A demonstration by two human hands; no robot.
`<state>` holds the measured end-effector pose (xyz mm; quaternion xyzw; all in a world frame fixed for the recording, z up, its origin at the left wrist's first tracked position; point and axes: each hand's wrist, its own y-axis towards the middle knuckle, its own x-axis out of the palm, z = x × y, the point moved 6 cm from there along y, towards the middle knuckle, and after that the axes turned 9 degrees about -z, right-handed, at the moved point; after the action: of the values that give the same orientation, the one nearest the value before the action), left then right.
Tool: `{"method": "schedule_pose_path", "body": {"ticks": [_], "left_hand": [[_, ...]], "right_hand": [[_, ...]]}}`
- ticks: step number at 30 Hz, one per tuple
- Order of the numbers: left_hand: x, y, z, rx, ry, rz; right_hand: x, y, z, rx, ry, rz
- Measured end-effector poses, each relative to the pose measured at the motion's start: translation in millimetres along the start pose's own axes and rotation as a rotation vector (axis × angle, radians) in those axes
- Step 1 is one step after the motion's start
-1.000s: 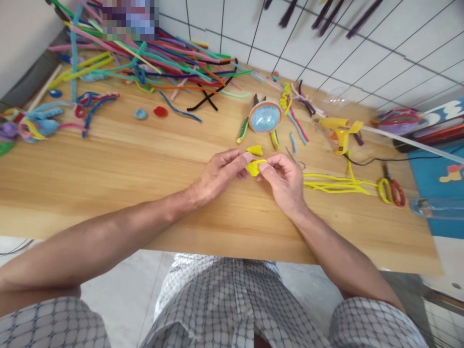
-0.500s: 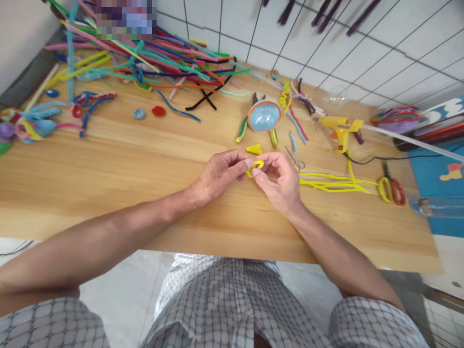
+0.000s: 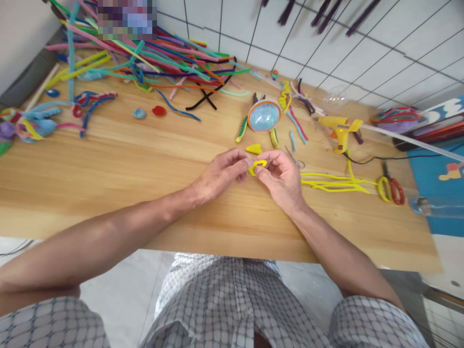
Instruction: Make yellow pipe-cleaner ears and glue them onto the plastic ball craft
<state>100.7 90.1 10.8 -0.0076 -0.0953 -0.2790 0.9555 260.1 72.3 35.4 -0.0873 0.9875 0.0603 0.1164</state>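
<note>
A small folded piece of yellow pipe cleaner sits between both my hands, just above the wooden table. My left hand pinches its left side with thumb and fingertips. My right hand pinches its right side, fingers curled around it. Just beyond my fingers lies a second small yellow coiled piece. Farther back rests a round blue dome with an orange rim.
A heap of coloured pipe cleaners covers the far left. Straight yellow pipe cleaners lie at the right, beside yellow-and-red scissors. A yellow glue gun stands behind them. Small metal scissors lie near my right hand.
The yellow piece was a wider folded bundle a second ago; now it shows as a small loop between my fingertips. Both hands have shifted only slightly.
</note>
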Motion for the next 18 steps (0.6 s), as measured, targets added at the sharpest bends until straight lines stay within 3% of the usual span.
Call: {"method": "schedule_pose_path", "body": {"ticks": [5,13,18], "left_hand": [[1.1,-1,4,0.027,0.105,-0.015],[1.6,-6,17,0.195,0.438,0.046],[1.9,-8,19,0.210,0.532,0.056]], "right_hand": [[-2,1,-3,0.015,0.017,0.002],[0,4,4,0.137,0.010,-0.101],[-1,4,6,0.153,0.043,-0.126]]}}
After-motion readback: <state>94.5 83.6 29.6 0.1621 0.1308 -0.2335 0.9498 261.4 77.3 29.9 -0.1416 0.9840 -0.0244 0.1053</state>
